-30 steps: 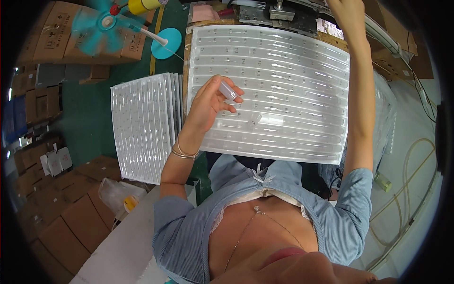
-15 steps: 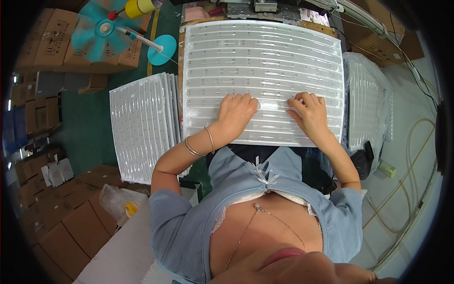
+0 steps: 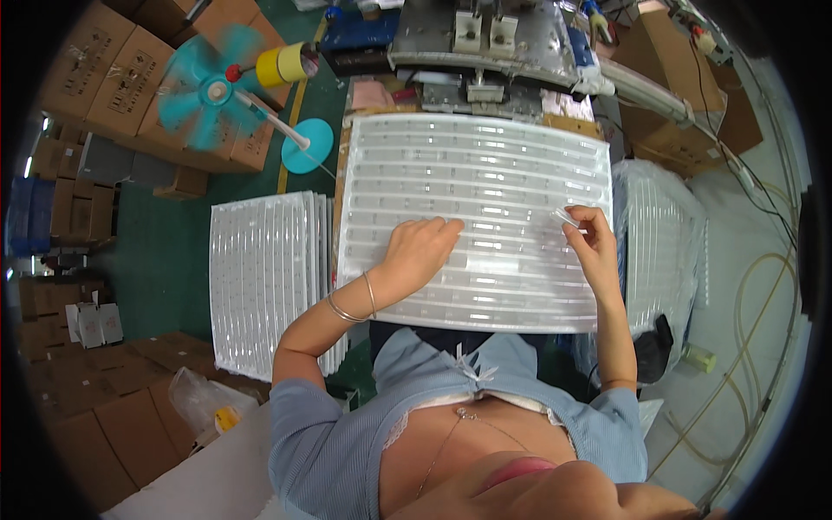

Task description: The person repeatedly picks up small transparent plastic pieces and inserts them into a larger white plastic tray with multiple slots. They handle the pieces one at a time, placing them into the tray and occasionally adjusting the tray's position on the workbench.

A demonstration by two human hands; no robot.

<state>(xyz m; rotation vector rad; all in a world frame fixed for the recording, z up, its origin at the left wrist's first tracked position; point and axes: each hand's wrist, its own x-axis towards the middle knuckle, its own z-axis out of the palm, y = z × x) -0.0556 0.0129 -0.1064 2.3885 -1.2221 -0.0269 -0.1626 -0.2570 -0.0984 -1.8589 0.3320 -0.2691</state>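
Right hand, as I watch remotely, pinches a clear piece over the right side of the white tray, long axis slanting upper-left to lower-right; left hand curls half-closed, any grip hidden from me.

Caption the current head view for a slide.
Right hand holding a small clear piece over a ridged white tray, left hand palm-down over its left side.
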